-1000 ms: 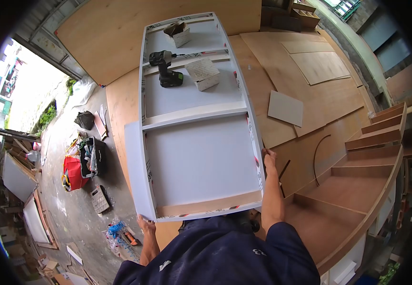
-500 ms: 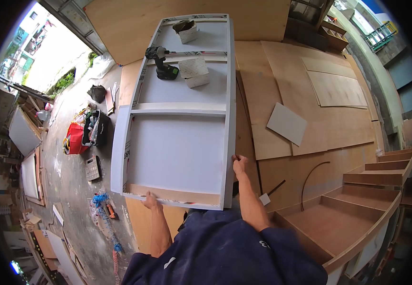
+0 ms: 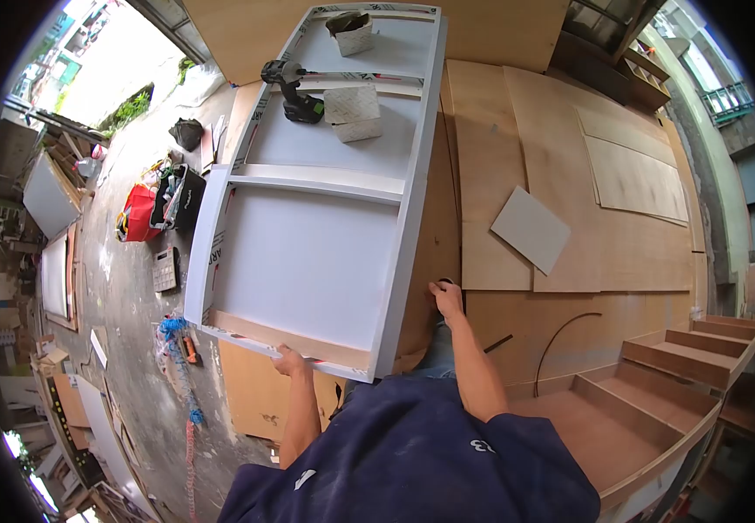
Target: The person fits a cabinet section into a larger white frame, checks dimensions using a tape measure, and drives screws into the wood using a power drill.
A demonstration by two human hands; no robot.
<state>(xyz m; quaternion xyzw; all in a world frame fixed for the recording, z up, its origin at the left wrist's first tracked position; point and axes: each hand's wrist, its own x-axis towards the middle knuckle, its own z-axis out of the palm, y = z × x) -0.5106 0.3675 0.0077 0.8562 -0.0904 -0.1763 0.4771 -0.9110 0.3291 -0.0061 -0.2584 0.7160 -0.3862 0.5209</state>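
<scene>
A white framed panel (image 3: pixel 308 240) with cross rails lies in front of me, slanted so that its near end points left. At its near rail, my left hand (image 3: pixel 290 360) has its fingers curled round the edge. My right hand (image 3: pixel 447 299) is held apart from the panel, off its right side, with fingers closed; a small dark shape shows at the fingertips, too unclear to name. Farther up the panel rest a cordless drill (image 3: pixel 290 91), a whitish box-like block (image 3: pixel 353 113) and an open container (image 3: pixel 349 33) with dark contents.
Plywood sheets (image 3: pixel 560 157) spread out to the right, with a small square board (image 3: pixel 531 230) on top. A divided wooden tray frame (image 3: pixel 621 418) stands at the lower right. On the concrete floor at left are a red bag (image 3: pixel 140 213), a calculator (image 3: pixel 165 269) and blue rope (image 3: pixel 173 328).
The panel's near end has swung left, with my left hand still on its edge. My right hand has left the panel's right edge and is now beside it.
</scene>
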